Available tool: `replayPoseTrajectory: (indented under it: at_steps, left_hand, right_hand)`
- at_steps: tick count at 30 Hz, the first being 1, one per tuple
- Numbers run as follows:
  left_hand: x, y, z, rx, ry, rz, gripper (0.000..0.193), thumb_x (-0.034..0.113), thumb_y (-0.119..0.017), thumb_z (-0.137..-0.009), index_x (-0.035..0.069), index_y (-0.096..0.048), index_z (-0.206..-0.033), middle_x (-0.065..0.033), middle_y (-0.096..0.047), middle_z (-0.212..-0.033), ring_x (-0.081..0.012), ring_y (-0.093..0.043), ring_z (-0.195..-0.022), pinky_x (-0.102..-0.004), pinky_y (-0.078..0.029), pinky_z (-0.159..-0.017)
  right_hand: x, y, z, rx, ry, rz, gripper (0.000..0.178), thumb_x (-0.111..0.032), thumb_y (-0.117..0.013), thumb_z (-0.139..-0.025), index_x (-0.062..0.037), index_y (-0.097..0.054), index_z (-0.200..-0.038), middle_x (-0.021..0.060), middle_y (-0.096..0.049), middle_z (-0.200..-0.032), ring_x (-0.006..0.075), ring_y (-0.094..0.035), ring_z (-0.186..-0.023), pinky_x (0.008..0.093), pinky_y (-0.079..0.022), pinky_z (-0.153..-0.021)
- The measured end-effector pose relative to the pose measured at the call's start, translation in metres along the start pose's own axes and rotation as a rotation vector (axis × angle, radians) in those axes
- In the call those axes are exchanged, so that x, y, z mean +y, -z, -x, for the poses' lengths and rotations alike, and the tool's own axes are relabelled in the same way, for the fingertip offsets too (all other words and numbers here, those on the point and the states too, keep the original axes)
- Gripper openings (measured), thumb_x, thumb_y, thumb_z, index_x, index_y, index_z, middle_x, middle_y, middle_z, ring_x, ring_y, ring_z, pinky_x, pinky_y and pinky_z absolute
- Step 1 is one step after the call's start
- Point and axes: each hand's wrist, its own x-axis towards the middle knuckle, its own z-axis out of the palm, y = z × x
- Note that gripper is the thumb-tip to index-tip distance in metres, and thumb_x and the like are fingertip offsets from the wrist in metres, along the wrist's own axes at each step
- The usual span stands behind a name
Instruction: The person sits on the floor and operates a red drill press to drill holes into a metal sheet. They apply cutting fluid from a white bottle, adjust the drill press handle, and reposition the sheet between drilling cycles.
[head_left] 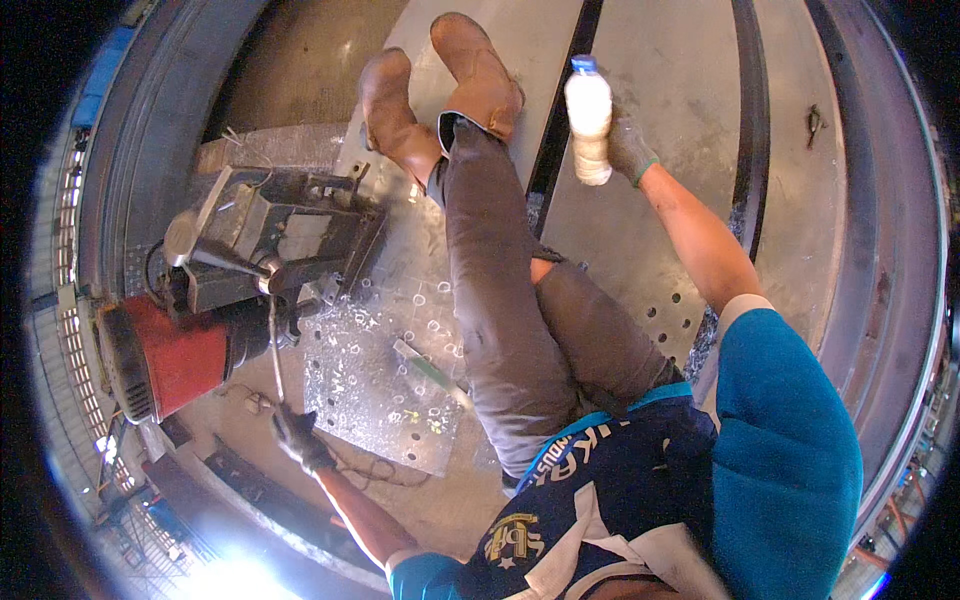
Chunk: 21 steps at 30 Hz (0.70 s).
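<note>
My left hand point(300, 438), in a dark glove, is closed at the lower end of a feed lever point(277, 350). That long metal rod comes off the hub of a magnetic drill press point(260, 240) with a red motor housing point(175, 358). My right hand point(630, 148), in a grey glove with a green cuff, is wrapped around a plastic bottle point(588, 120). The bottle has a blue cap and pale, whitish contents, and it is held nearly upright in the picture. The drill's tip is hidden by the machine body.
My legs stretch across the steel plate, ending in brown boots point(425, 85). By the drill lies a plate with drilled holes and scattered metal rings point(420, 300), plus a flat greenish strip point(432, 370). A cable point(380, 470) trails near my left forearm. Raised steel walls point(885, 200) flank both sides.
</note>
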Motion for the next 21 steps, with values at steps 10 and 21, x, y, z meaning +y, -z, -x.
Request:
replayPoseTrajectory:
  at_steps: [10,21]
  left_hand:
    - [0.223,-0.12,-0.004,0.186,-0.882,-0.174,0.034,0.023,-0.068,-0.103,-0.002,-0.069,-0.126,-0.0111,-0.072,-0.099,-0.0249,-0.071,-0.09,-0.0409,-0.059,-0.087]
    - [0.324,-0.353,0.011,-0.227,-1.239,-0.17,0.039,0.022,-0.073,-0.099,-0.002,-0.068,-0.131,-0.0113,-0.074,-0.11,-0.0244,-0.072,-0.098,-0.0375,-0.059,-0.094]
  right_hand:
    - [0.119,0.06,-0.012,0.324,0.052,-0.025,0.046,-0.036,-0.044,-0.113,-0.0074,-0.062,-0.145,0.0129,-0.07,-0.142,0.0293,-0.066,-0.129,0.0437,-0.053,-0.109]
    - [0.2,0.16,0.0,0.168,0.3,1.126,0.038,-0.026,-0.054,-0.109,-0.0011,-0.064,-0.135,0.0149,-0.071,-0.133,0.0289,-0.068,-0.122,0.0438,-0.051,-0.109]
